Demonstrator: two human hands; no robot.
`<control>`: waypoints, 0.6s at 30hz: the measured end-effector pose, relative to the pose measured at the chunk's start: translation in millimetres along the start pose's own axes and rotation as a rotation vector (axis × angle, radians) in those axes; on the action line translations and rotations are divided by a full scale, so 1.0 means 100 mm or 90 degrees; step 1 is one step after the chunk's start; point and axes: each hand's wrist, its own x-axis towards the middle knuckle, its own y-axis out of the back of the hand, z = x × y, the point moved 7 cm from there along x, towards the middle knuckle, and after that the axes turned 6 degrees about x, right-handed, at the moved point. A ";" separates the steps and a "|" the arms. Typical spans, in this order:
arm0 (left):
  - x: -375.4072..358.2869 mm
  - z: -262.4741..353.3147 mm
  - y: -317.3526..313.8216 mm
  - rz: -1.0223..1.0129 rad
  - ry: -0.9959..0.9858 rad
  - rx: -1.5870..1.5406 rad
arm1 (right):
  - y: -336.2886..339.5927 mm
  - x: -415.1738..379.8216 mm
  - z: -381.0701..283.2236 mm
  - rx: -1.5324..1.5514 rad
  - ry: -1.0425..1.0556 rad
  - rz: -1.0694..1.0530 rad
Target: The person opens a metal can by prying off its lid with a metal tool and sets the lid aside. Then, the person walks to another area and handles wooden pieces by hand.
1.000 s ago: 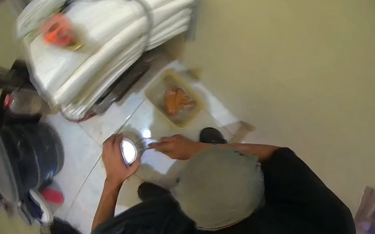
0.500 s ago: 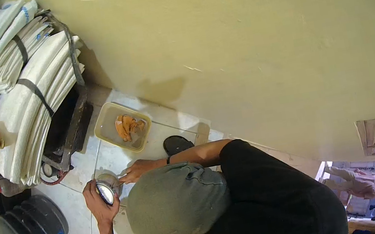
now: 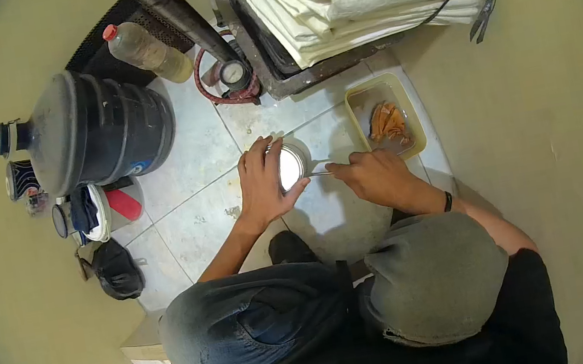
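My left hand (image 3: 259, 188) is wrapped round the side of a round can with a bright metallic lid (image 3: 292, 165), thumb and fingers at its rim. From the right, my right hand (image 3: 380, 178) grips a thin metal tool (image 3: 320, 173), its handle hidden in the fist. The tool's tip meets the edge of the can near my left thumb. Just beyond my right hand sits a yellowish rectangular tub (image 3: 416, 110) with a crumpled orange cloth-like piece (image 3: 388, 123) inside.
Stacked white woven sacks (image 3: 393, 2) lie on a dark metal platform (image 3: 282, 87) ahead. A gauge (image 3: 234, 74) with a red hose stands beside it. Leftward are a capped plastic bottle (image 3: 147, 52), a large dark water jug (image 3: 100, 128) and a black bag (image 3: 118, 269). A wall borders the right.
My view has swung round, bringing the jug, bottle and both knees fully into sight. My left hand still holds the can, and my right hand stays beside it.
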 end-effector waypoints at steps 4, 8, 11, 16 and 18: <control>0.02 0.00 0.00 0.017 -0.012 0.003 | 0.24 0.15 -0.06 -0.029 0.008 0.007; -0.01 -0.05 -0.04 0.031 0.000 -0.019 | 0.14 0.33 -0.03 -0.102 0.002 -0.147; -0.19 -0.27 -0.51 0.049 -0.001 -0.034 | 0.18 0.29 -0.08 -0.003 0.148 0.028; -0.13 -0.63 -0.71 0.088 -0.059 -0.012 | -0.19 0.88 0.06 -0.013 0.103 -0.019; -0.02 -0.90 -0.85 0.117 -0.088 0.031 | -0.15 1.05 0.07 -0.076 0.155 -0.094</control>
